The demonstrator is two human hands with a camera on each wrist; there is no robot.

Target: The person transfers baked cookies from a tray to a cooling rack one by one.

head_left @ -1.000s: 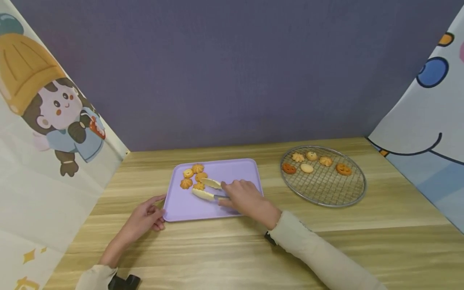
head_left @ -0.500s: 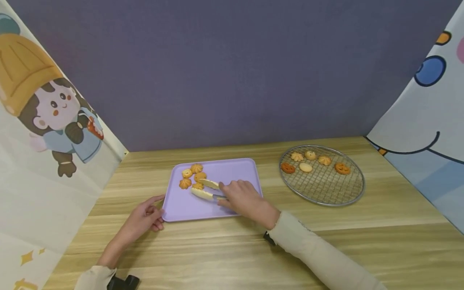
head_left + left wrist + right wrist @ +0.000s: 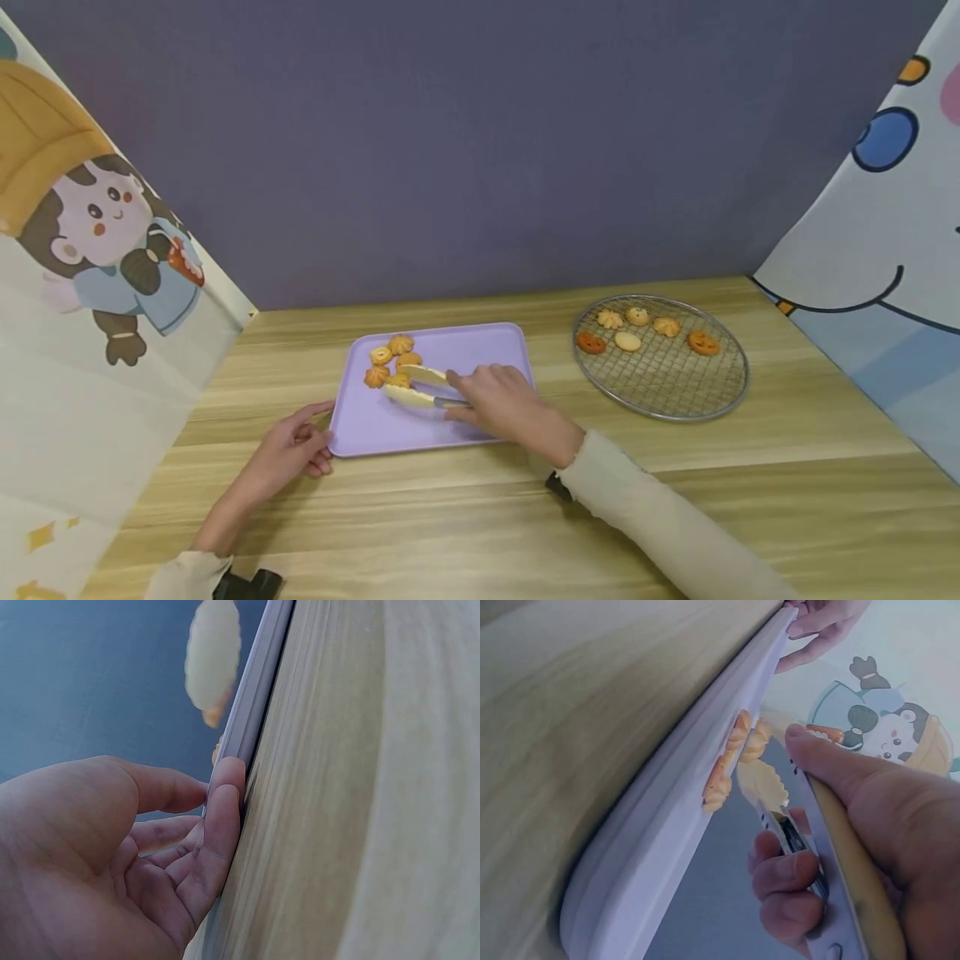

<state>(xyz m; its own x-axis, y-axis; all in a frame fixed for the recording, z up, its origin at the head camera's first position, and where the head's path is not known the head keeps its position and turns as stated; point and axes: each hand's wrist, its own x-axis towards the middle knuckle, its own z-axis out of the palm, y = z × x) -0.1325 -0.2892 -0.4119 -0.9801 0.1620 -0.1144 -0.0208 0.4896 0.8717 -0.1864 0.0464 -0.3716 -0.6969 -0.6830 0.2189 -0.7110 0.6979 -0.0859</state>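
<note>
At the front left corner of the lilac tray (image 3: 465,433), my left hand (image 3: 288,450) pinches the rim between thumb and fingers. My right hand (image 3: 506,404) grips metal tongs (image 3: 836,862) with pale scalloped tips. Over the tray, the tips are spread, one on each side of a small flower-shaped cookie (image 3: 399,381). The far tip overlaps a round cookie (image 3: 408,360) in the head view. Beside these lie a ring-shaped cookie (image 3: 381,355) and two swirled cookies, one behind (image 3: 401,343) and one to the left (image 3: 377,377). In the right wrist view, the cookies show edge-on above the rim.
To the right, a round wire rack (image 3: 660,392) carries several cookies, among them two pretzel shapes, one left (image 3: 591,342) and one right (image 3: 702,342). A dark panel (image 3: 480,150) closes the back of the wooden table (image 3: 465,517). Printed cloths hang at both sides.
Everything in the head view has shifted slightly left and up. Against the cookies, the tongs' tips sit a touch farther left. Both hands keep their grips.
</note>
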